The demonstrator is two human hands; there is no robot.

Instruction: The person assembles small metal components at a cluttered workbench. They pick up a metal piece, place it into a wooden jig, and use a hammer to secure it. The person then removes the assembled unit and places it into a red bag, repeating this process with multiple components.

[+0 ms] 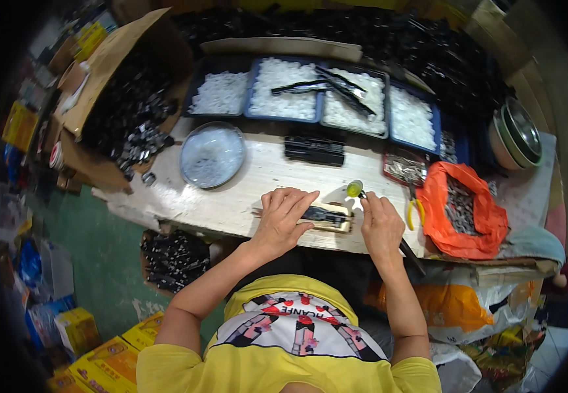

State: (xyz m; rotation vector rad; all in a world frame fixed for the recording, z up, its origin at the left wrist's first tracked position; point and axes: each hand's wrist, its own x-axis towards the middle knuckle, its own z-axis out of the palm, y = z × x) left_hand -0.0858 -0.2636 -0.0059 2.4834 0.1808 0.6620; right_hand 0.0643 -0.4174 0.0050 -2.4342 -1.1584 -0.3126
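Observation:
On the near edge of the white table, a long black part (326,215) lies in a small beige block-like holder (344,226). My left hand (280,219) grips its left end, with the thumb on the near side and the fingers on the far side. To the right, my right hand (382,226) is closed round the dark handle of a small mallet (354,189). The mallet's yellow-green head is up beyond my fingers, apart from the black part, and its handle sticks out below my palm.
Trays of white pieces (356,121) line the back, with black parts across two. A stack of black parts (314,150), a round bowl (212,155), yellow-handled pliers (416,213) and an orange bag of metal pieces (436,229) sit on the table. A cardboard box (110,85) stands left.

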